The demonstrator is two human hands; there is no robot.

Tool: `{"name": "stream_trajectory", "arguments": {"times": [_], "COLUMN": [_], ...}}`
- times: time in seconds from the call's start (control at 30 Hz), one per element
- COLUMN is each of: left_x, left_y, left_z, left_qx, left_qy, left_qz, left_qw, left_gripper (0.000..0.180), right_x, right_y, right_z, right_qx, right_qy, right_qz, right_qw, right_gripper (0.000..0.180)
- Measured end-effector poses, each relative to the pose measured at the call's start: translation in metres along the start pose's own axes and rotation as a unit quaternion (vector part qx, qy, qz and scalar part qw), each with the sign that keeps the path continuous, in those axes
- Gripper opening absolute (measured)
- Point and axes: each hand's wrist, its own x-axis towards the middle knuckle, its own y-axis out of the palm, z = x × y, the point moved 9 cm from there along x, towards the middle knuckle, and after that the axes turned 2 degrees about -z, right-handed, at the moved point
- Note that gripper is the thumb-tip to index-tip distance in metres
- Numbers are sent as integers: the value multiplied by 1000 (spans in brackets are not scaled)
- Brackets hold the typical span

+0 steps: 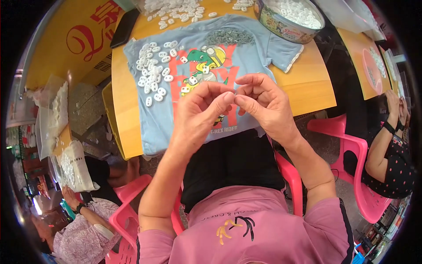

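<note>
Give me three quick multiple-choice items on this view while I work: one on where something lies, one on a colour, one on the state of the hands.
1. Where does the loose cluster of small white oval pieces lie?
A. On the light blue T-shirt, on its left part
B. On a pink chair
C. In the person's lap

2. What colour is the tabletop under the T-shirt?
A. Green
B. Yellow-orange
C. Black

3. How do the left hand and right hand stand?
A. Flat on the table, far apart
B. Raised above the shirt, fingertips pinched together where the two hands meet
C. Both inside the round tin

Key: 1 A, the white pieces sit scattered on the shirt's left part. 2 B, bare wood beside the shirt is yellow-orange. 3 B, the fingertips meet over the shirt's print; what they pinch is too small to tell.
</note>
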Motion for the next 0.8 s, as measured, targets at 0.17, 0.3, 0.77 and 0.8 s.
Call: {"name": "stream_trajectory", "arguments": {"times": [0.17,0.3,0.77,0.8], "left_x": [-21,-27,-29,-29], "left_y": [-7,-18,-39,-39], "left_z": [18,19,11,10], "left_qx": [-123,-169,-191,-193], "left_qy": [-55,-22,7,13], "left_qz": [-59,-78,-105,-105], "left_qw": [989,982,976,976], "left_gripper": [21,19,18,17], "right_x": [3,13,101,103], "right_y": [11,18,18,21], "right_z": [1,4,20,18], "right_qx": [17,-2,-624,-649], "right_qy": [1,-14,-203,-198], "right_qz": [4,7,98,98], "right_qw": [1000,1000,748,728], "right_gripper": [29,22,14,15]}}
